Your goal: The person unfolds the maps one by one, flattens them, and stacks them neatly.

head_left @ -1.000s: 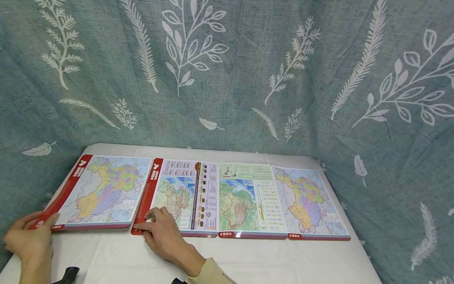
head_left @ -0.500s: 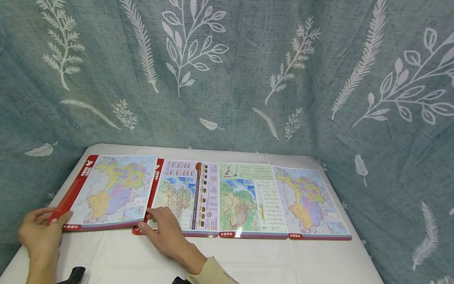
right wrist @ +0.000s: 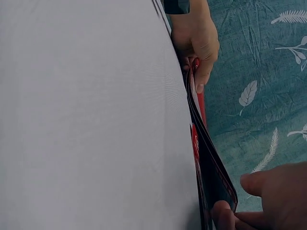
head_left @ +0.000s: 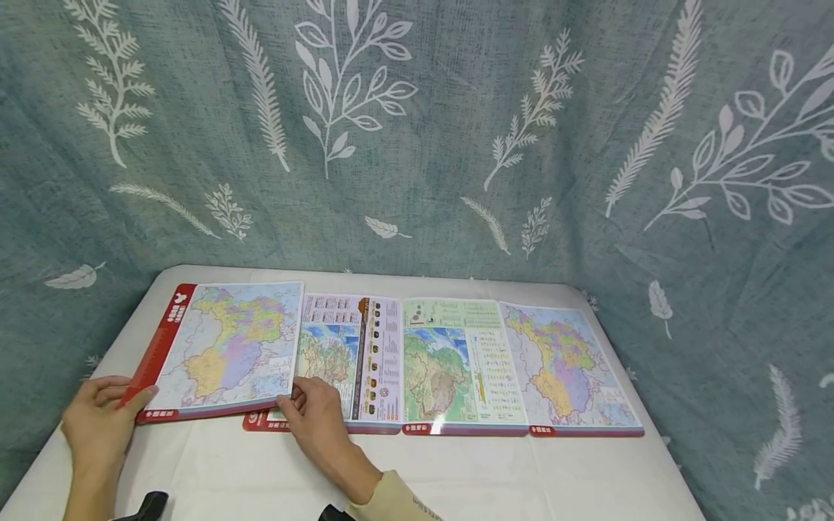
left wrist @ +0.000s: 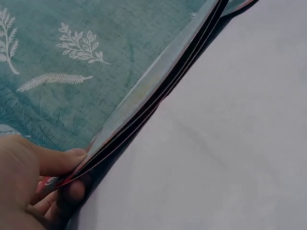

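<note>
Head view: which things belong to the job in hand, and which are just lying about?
In the job, apparently:
left map
left hand, right hand, both gripping it
purple map, partly covered by it

Just lying about, apparently:
green map
right map
neither touched

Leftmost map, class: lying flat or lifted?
Lifted at its near edge: the left hand pinches the map, and the right wrist view shows a gap beneath.

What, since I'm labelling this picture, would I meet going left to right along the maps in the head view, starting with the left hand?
Left hand → held map → lilac map → green map → far-right map.
</note>
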`<state>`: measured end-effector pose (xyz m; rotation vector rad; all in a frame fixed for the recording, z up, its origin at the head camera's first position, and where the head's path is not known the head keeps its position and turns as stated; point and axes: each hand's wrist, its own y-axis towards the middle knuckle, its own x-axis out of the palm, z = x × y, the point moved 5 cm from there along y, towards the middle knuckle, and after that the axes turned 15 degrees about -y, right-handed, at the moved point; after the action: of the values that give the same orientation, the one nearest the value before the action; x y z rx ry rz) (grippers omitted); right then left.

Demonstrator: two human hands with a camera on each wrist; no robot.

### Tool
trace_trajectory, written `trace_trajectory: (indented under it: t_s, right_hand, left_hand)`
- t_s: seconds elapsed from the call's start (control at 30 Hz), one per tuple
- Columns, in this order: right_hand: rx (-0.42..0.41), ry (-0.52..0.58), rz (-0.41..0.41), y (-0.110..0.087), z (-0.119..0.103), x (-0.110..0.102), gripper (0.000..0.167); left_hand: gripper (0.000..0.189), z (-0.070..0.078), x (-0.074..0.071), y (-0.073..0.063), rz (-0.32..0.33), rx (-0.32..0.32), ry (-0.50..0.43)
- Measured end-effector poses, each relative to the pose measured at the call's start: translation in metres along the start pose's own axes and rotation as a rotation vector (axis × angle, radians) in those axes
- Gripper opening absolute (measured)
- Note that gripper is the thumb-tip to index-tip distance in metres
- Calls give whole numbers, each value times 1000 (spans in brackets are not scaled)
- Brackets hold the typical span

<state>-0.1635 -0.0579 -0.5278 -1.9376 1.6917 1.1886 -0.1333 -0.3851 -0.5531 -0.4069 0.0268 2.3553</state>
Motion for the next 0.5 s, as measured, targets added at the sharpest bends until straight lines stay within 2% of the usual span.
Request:
trace_trajectory:
  t_s: [0.17,0.33,0.5]
  right_hand:
    - [19,-56,57,-4,4,-8,16]
    - [35,-68,94,-6,10,-17,13]
    - [50,-76,96,-10,16,-23,8]
  left_hand:
    - [55,1,10,-6,-37,78,62]
    - [48,8,16,-11,-62,151,65]
    - [41,10,19,-16,-81,164,62]
